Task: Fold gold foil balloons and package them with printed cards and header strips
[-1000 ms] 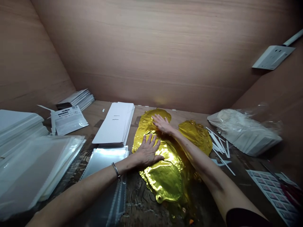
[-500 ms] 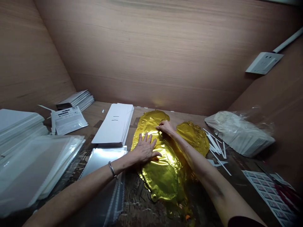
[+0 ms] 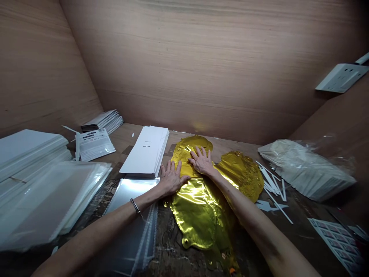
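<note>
A foil balloon (image 3: 198,215) lies on the counter (image 3: 138,134), with a stack of card sheets (image 3: 145,151) just left of it and plastic sleeves (image 3: 57,192) further left. To its right, loose paper strips (image 3: 272,188) lie between it and a plastic bag of packets (image 3: 305,169), with a printed sheet (image 3: 334,242) in front of them.

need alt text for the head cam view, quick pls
A left hand with a bangle and a right hand press flat on a deflated gold foil balloon on a wooden table. A white card stack and clear plastic sleeves lie to the left, a plastic bag to the right.
</note>
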A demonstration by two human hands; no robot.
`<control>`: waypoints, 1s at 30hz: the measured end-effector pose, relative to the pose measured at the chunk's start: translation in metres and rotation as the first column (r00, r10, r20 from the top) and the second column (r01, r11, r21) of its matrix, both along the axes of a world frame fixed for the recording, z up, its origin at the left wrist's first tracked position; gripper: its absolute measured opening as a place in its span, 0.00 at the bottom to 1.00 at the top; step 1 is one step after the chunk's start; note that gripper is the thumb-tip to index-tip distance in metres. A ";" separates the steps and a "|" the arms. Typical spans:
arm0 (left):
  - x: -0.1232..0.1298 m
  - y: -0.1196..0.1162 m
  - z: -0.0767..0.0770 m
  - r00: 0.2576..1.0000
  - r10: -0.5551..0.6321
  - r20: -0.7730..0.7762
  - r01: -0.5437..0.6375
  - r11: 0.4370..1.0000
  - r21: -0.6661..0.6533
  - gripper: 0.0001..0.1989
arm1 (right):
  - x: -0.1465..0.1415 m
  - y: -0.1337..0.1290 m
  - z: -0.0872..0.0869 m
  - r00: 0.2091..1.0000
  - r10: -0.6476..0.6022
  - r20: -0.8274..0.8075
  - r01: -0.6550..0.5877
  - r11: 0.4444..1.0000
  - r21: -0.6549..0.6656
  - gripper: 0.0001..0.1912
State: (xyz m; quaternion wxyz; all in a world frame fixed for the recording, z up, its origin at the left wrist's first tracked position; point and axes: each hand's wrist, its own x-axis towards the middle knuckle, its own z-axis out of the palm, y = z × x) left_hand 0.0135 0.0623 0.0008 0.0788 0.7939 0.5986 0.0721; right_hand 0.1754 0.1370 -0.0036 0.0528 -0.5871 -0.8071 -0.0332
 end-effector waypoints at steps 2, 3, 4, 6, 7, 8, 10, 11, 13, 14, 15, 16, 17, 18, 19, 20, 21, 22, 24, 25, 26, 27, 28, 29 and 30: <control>0.000 0.001 -0.002 1.000 -0.003 0.026 0.003 1.000 0.005 0.39 | -0.005 0.001 0.000 1.000 -0.002 0.002 0.002 1.000 -0.024 0.28; 0.000 0.002 -0.002 0.999 -0.005 0.038 0.005 1.000 0.012 0.39 | -0.007 0.002 0.001 1.000 -0.001 0.000 0.001 0.999 -0.041 0.28; -0.001 0.003 -0.002 0.999 -0.007 0.053 0.006 1.000 0.020 0.39 | -0.009 0.003 0.001 1.000 0.001 -0.002 -0.001 0.998 -0.060 0.28; -0.002 0.005 -0.002 0.996 -0.007 0.085 0.004 0.999 0.032 0.37 | -0.013 0.005 0.002 1.000 0.015 -0.010 -0.016 0.995 -0.098 0.29; -0.003 0.005 -0.002 0.995 -0.007 0.096 0.004 0.999 0.033 0.36 | -0.015 0.006 0.002 0.999 0.030 -0.015 -0.032 0.993 -0.118 0.29; -0.004 0.005 -0.001 0.995 -0.010 0.100 0.007 0.999 0.034 0.35 | -0.016 0.007 0.002 0.999 0.049 -0.020 -0.051 0.989 -0.136 0.28; -0.005 0.004 0.000 0.996 -0.008 0.085 0.003 0.999 0.054 0.32 | -0.017 0.008 0.002 0.996 0.081 -0.031 -0.085 0.983 -0.165 0.28; -0.005 0.002 0.001 0.998 -0.005 0.070 0.000 0.997 0.079 0.32 | -0.017 0.009 0.001 0.995 0.092 -0.036 -0.097 0.980 -0.176 0.29; -0.005 -0.004 0.003 0.999 -0.039 0.038 0.033 0.989 0.142 0.31 | -0.017 0.011 0.000 0.994 0.102 -0.041 -0.108 0.975 -0.194 0.29; -0.005 -0.009 0.005 0.996 -0.087 0.023 0.082 0.982 0.169 0.30 | -0.016 0.011 0.000 0.994 0.104 -0.039 -0.109 0.973 -0.203 0.30; -0.005 -0.014 0.007 0.987 -0.161 0.007 0.156 0.970 0.184 0.28 | -0.016 0.012 0.000 0.994 0.105 -0.034 -0.110 0.971 -0.215 0.30; -0.006 -0.019 0.009 0.967 -0.255 -0.008 0.252 0.949 0.187 0.25 | -0.016 0.012 0.000 0.994 0.105 -0.027 -0.109 0.968 -0.228 0.30; -0.007 -0.025 0.012 0.934 -0.357 -0.024 0.356 0.917 0.180 0.22 | -0.016 0.012 0.000 0.994 0.105 -0.020 -0.106 0.965 -0.238 0.30; -0.009 -0.030 0.016 0.889 -0.456 -0.038 0.456 0.874 0.167 0.18 | -0.016 0.012 0.001 0.994 0.107 -0.016 -0.108 0.963 -0.245 0.30; -0.013 -0.035 0.020 0.836 -0.546 -0.049 0.547 0.824 0.149 0.16 | -0.015 0.012 0.001 0.994 0.110 -0.015 -0.111 0.962 -0.248 0.30; -0.017 -0.040 0.023 0.780 -0.623 -0.057 0.625 0.770 0.130 0.16 | -0.015 0.012 0.002 0.993 0.115 -0.018 -0.116 0.962 -0.247 0.30; -0.021 -0.043 0.027 0.724 -0.687 -0.063 0.689 0.717 0.109 0.17 | -0.015 0.011 0.003 0.993 0.120 -0.024 -0.122 0.962 -0.246 0.30; -0.026 -0.046 0.031 0.675 -0.734 -0.068 0.737 0.670 0.092 0.19 | -0.016 0.011 0.003 0.992 0.122 -0.031 -0.126 0.961 -0.246 0.30; -0.035 -0.051 0.036 0.601 -0.795 -0.083 0.799 0.598 0.065 0.23 | -0.015 0.012 0.004 0.992 0.119 -0.046 -0.127 0.957 -0.261 0.30; -0.038 -0.052 0.038 0.573 -0.815 -0.092 0.820 0.570 0.058 0.24 | -0.015 0.012 0.005 0.992 0.114 -0.052 -0.124 0.954 -0.272 0.30; -0.039 -0.054 0.038 0.547 -0.831 -0.101 0.837 0.544 0.055 0.25 | -0.015 0.012 0.006 0.992 0.110 -0.056 -0.121 0.952 -0.282 0.30; -0.040 -0.055 0.038 0.523 -0.845 -0.109 0.852 0.520 0.059 0.24 | -0.015 0.012 0.006 0.993 0.106 -0.058 -0.119 0.950 -0.290 0.30; -0.040 -0.057 0.037 0.501 -0.858 -0.116 0.865 0.497 0.067 0.24 | -0.015 0.012 0.007 0.993 0.106 -0.060 -0.119 0.948 -0.294 0.30; -0.039 -0.058 0.035 0.481 -0.868 -0.124 0.877 0.475 0.074 0.23 | -0.015 0.011 0.007 0.992 0.106 -0.061 -0.120 0.948 -0.294 0.30; -0.037 -0.058 0.033 0.464 -0.876 -0.133 0.886 0.456 0.083 0.22 | -0.015 0.011 0.007 0.992 0.109 -0.062 -0.123 0.948 -0.292 0.30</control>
